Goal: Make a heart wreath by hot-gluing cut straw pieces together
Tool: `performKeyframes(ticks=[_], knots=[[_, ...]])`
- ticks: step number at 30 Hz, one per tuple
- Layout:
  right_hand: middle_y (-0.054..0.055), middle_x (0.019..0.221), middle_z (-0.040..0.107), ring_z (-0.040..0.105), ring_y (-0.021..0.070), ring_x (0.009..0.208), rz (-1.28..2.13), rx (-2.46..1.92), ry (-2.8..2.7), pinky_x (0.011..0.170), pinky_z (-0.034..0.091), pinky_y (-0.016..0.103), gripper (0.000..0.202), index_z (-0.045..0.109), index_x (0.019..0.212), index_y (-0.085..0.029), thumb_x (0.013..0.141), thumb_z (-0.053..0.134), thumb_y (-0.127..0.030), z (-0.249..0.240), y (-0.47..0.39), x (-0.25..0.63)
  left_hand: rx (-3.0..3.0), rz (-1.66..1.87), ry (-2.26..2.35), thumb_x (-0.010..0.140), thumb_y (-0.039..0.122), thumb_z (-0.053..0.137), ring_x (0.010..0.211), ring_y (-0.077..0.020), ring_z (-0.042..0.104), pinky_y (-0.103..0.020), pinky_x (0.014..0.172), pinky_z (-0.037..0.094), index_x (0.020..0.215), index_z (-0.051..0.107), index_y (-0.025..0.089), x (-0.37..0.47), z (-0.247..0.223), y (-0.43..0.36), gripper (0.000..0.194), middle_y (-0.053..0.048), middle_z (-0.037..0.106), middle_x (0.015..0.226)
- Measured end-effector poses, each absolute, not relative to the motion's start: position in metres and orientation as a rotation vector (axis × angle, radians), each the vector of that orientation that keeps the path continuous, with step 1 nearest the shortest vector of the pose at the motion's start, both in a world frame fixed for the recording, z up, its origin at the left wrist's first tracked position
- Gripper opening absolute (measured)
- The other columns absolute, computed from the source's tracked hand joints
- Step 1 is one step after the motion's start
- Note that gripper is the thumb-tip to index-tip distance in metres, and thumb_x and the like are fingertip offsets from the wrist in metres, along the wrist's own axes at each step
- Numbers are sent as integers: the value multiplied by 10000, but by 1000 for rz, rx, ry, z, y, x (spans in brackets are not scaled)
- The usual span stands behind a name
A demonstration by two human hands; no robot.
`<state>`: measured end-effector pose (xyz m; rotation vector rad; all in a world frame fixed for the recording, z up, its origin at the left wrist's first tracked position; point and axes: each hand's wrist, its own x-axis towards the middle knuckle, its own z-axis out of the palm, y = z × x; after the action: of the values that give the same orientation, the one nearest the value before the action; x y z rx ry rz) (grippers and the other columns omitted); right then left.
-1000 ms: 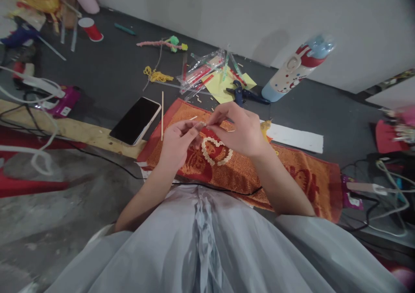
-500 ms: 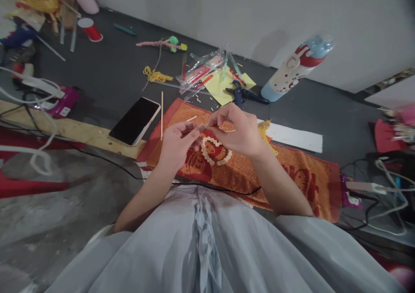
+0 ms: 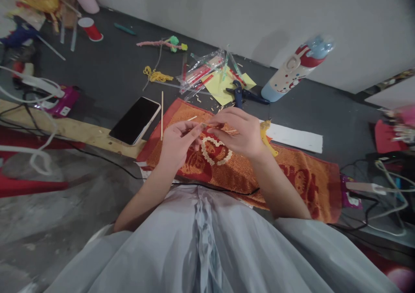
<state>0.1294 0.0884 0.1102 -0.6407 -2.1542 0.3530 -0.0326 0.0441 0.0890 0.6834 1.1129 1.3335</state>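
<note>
My left hand [image 3: 177, 143] is closed in a pinch over the orange towel [image 3: 240, 172], on a tiny item too small to name. My right hand [image 3: 241, 133] faces it, its fingers stretched and the thumb a little apart from them, tips close to the left fingertips. Below the hands, on the towel, lies a heart-shaped outline [image 3: 207, 156] made of small pale pieces. Thin wooden sticks [image 3: 162, 115] lie at the towel's left side. A yellow tool [image 3: 268, 143] sits just beyond my right wrist, partly hidden by it.
A phone [image 3: 135, 120] lies left of the towel. Behind are yellow string [image 3: 157, 75], plastic packets [image 3: 201, 74], yellow paper [image 3: 217, 89], a dark blue cutter-like tool [image 3: 239, 94] and a bottle [image 3: 288, 74]. A white strip [image 3: 295, 136] lies right. A black cable [image 3: 106, 155] crosses the near edge.
My right fingers have straightened and parted from the thumb, and the hand has lowered slightly. My left hand keeps its pinch in almost the same place.
</note>
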Motion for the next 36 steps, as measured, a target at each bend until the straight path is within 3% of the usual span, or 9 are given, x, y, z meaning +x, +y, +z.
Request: performKeyframes(ticks=[14,18,21,26,30,36], knots=[[35,859,672,614,158,827,141,-536,-2270,755,513,325,204,694,929,-239,911,526,-125,96,99,129,574,1168,1079,567,382,854,381,-50,471,-160,351,347,633,612,137,-33,88,48,350,38,536,457],[36,860,671,618,166,829,195,-547,-2291,745,514,323,134,667,876,-230,896,553,-162,102,100,132,566,1146,1096,575,392,853,364,-47,452,-162,351,341,646,613,137,-34,87,48,357,44,523,437],[29,818,656,609,160,764,334,-664,-2185,701,506,314,51,624,825,-217,865,618,-248,107,104,137,592,1159,1128,573,432,846,349,-38,436,-167,348,335,670,636,130,-35,84,49,380,30,564,462],[-18,702,590,532,118,638,488,-903,-2051,618,462,281,253,556,749,-209,773,727,-394,100,123,148,631,1200,1139,562,469,841,394,-21,472,-164,350,344,689,656,123,-37,81,50,413,-43,710,719],[-22,632,583,497,109,584,528,-1081,-2045,563,413,265,234,558,672,-194,772,700,-350,83,143,152,638,1215,1159,548,471,845,417,-26,484,-157,358,351,699,664,121,-38,81,50,422,-30,690,690],[35,690,682,586,159,660,554,-1330,-2229,642,419,284,148,664,710,-167,793,619,-282,61,173,160,623,1211,1206,551,453,839,414,-31,472,-160,364,339,688,653,124,-41,83,50,402,-11,657,619]])
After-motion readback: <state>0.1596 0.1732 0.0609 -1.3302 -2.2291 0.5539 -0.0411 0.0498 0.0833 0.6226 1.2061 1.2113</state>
